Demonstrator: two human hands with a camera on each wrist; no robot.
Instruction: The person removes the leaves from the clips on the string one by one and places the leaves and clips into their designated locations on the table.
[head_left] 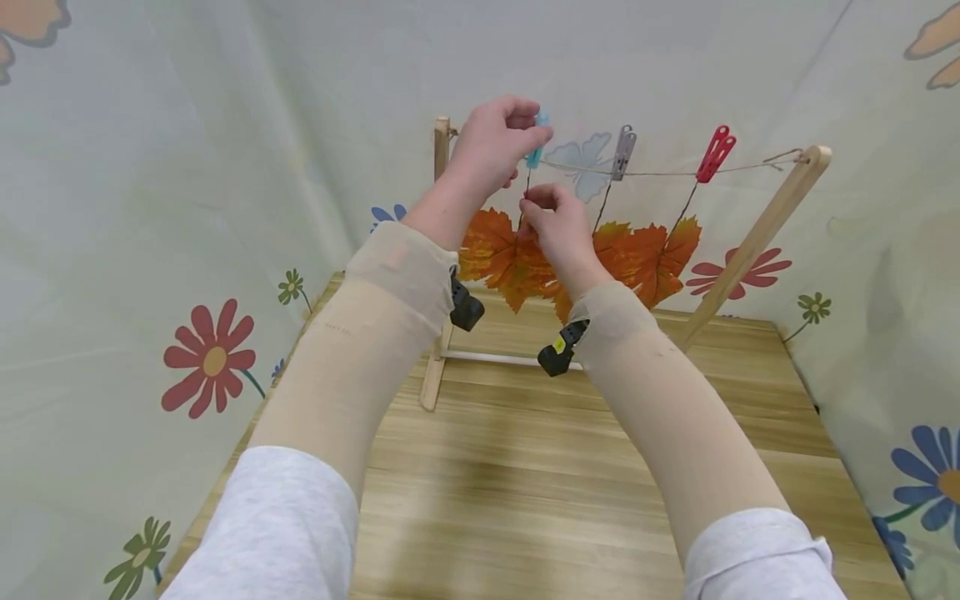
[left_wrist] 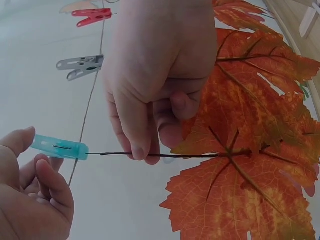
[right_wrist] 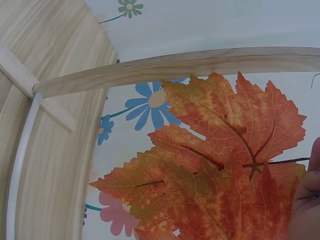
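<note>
Left wrist: leaf stem (left_wrist: pixel 190 155) pinched between fingers (left_wrist: pixel 134 145).

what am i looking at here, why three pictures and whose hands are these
These are a person's two bare hands, filmed by three cameras at one moment. The big picture comes from a camera on the head, looking down the arms; the other two come from cameras strapped to each wrist. On the wooden table stands a small wooden rack with a string across it. The left hand pinches a blue clothespin on the string. The right hand pinches the thin stem of an orange leaf at that pin. A grey clothespin and a red clothespin hold more leaves.
</note>
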